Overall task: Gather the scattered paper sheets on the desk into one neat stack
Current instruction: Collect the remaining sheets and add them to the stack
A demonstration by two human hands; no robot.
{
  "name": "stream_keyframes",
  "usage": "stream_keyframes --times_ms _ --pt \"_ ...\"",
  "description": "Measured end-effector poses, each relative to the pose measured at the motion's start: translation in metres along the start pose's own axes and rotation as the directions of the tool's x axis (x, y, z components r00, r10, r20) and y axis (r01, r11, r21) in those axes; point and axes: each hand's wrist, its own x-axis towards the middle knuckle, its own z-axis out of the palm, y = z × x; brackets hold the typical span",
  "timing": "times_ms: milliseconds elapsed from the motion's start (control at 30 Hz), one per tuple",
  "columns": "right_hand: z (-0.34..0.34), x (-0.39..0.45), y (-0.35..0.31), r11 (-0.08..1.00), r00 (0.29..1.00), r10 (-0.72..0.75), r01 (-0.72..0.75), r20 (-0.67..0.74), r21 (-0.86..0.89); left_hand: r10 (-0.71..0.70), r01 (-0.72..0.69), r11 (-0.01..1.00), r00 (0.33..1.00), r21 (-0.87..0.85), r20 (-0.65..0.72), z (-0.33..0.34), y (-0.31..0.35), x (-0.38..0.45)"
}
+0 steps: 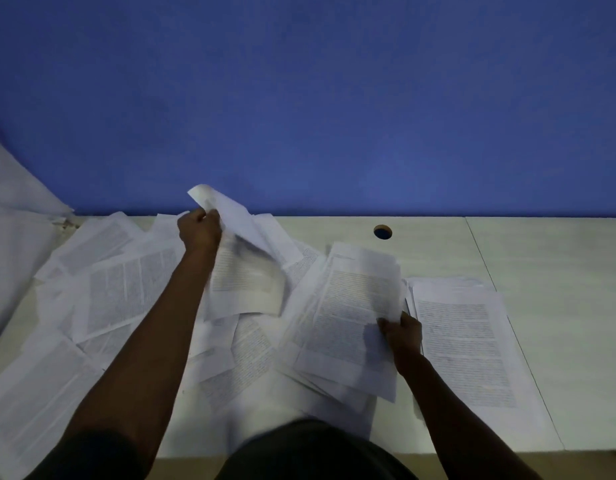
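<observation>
Gripping a printed sheet by its far corner, the left hand holds it lifted off the litter, its fingers curled round the paper so the top edge curls over above the knuckles and the rest hangs bent toward the desk. Just beyond and to either side of those fingers, the loose sheets lie overlapped at every angle, spreading out to the near left edge. The right hand pinches the right edge of a fanned bundle of pages, thumb on top, fingers hidden underneath. Just outside that hand lies a started pile, squared only roughly, with its edges stepped.

By my reading, this is the collecting step, and early in it: most pages are not yet gathered. The next move calls for bringing the lifted sheet across onto the bundle or the pile, print side matching, without creasing its bent corner. Squaring the edges can wait until more pages are in.

Beyond the fingertips stands a blue wall, with a round cable hole in the desk near it.
</observation>
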Motion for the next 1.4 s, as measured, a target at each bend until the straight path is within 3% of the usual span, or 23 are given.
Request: stream_keyframes --times_ms 100,200,300,367,433,467,533,633,700,767,800,900,1000,1167,1267,1333,1400 --pt "-0.004 0.003 0.002 0.993 0.998 0.048 -0.051 0.036 0.109 0.088 -0.091 0.992 0.996 0.089 0.035 0.004 0.01 -0.005" --pt "-0.001 0.004 -0.001 0.977 0.977 0.018 -0.063 0.212 0.205 0.219 -0.263 0.88 0.964 0.395 0.153 0.031 -0.01 -0.048" --pt "0.006 0.003 -0.017 0.936 0.889 -0.074 -0.093 0.452 0.338 0.364 -0.438 0.82 0.896 0.368 0.254 0.059 -0.049 -0.096" --pt "0.008 0.004 -0.025 0.914 0.846 -0.08 -0.149 0.528 0.376 0.239 -0.346 0.86 0.922 0.376 0.303 0.068 -0.061 -0.111" --pt "0.005 0.002 -0.029 0.932 0.846 -0.052 -0.149 0.53 0.329 0.011 -0.182 0.906 0.913 0.382 0.408 0.066 -0.069 -0.11" --pt "0.001 0.001 -0.031 0.95 0.847 -0.046 -0.126 0.53 0.284 -0.082 -0.108 0.931 0.87 0.35 0.487 0.059 -0.073 -0.105" --pt "-0.001 -0.001 -0.037 0.966 0.832 -0.029 -0.119 0.554 0.229 -0.231 -0.008 0.94 0.719 0.341 0.656 0.041 -0.078 -0.095" --pt "0.001 -0.004 -0.054 0.882 0.793 0.067 -0.331 0.606 0.335 -0.32 -0.028 0.919 0.53 0.393 0.786 0.02 -0.078 -0.085" --pt "0.004 -0.003 -0.061 0.862 0.757 0.041 -0.357 0.652 0.36 -0.288 0.043 0.946 0.565 0.321 0.773 0.022 -0.075 -0.087" --pt "0.011 -0.001 -0.057 0.914 0.708 -0.032 -0.265 0.705 0.308 -0.311 0.259 0.949 0.668 0.181 0.676 0.025 -0.079 -0.095" --pt "0.014 -0.001 -0.053 0.939 0.701 -0.052 -0.208 0.712 0.273 -0.351 0.332 0.93 0.667 0.158 0.657 0.026 -0.083 -0.101" --pt "0.025 -0.003 -0.039 0.973 0.738 -0.039 -0.126 0.674 0.194 -0.391 0.329 0.915 0.576 0.234 0.717 0.02 -0.106 -0.118" --pt "0.031 -0.009 -0.026 0.986 0.715 -0.043 -0.083 0.697 0.146 -0.369 0.41 0.907 0.654 0.101 0.661 0.013 -0.115 -0.129" --pt "0.036 -0.013 -0.027 0.99 0.753 -0.023 -0.076 0.658 0.123 -0.414 0.447 0.881 0.572 0.154 0.708 0.007 -0.12 -0.135" --pt "0.028 -0.013 -0.017 0.958 0.796 0.096 -0.238 0.598 0.163 -0.48 0.569 0.822 0.708 -0.016 0.517 0.003 -0.128 -0.128" --pt "0.016 -0.014 -0.003 0.932 0.757 0.147 -0.322 0.637 0.168 -0.553 0.678 0.699 0.715 -0.23 0.428 -0.001 -0.135 -0.122" --pt "0.008 -0.018 0.014 0.896 0.684 0.16 -0.404 0.712 0.187 -0.566 0.703 0.636 0.706 -0.318 0.426 -0.002 -0.146 -0.12"
